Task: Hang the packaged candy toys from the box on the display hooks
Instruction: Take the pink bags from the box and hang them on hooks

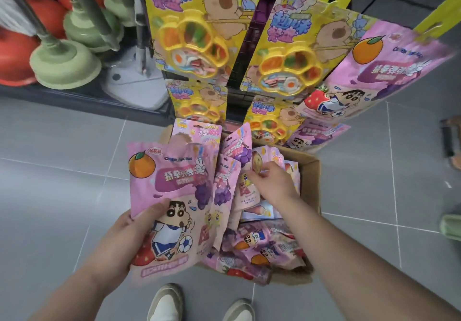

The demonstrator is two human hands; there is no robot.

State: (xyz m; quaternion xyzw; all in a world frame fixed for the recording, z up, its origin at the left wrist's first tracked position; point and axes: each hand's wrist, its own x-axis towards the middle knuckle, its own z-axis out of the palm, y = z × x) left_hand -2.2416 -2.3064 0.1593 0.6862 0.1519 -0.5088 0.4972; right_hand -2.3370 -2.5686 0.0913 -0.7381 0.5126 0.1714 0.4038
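My left hand [129,236] grips a stack of pink candy packs [169,186] printed with a cartoon boy, an orange and grapes, held above the left side of the cardboard box [310,183]. Inside the box my right hand [270,183] reaches down and pinches the top of another pink pack [245,191]. Several more pink packs [262,251] lie loose in the box. On the display ahead hang yellow paw-tray candy cards [197,28] and a pink pack [379,71] of the same kind at the right.
Green and red plungers [64,63] and a mop base [134,83] stand on the shelf at the left. The box sits on a grey tiled floor [374,171]. My shoes [199,305] are at the bottom edge. A dark object [450,141] lies at the right edge.
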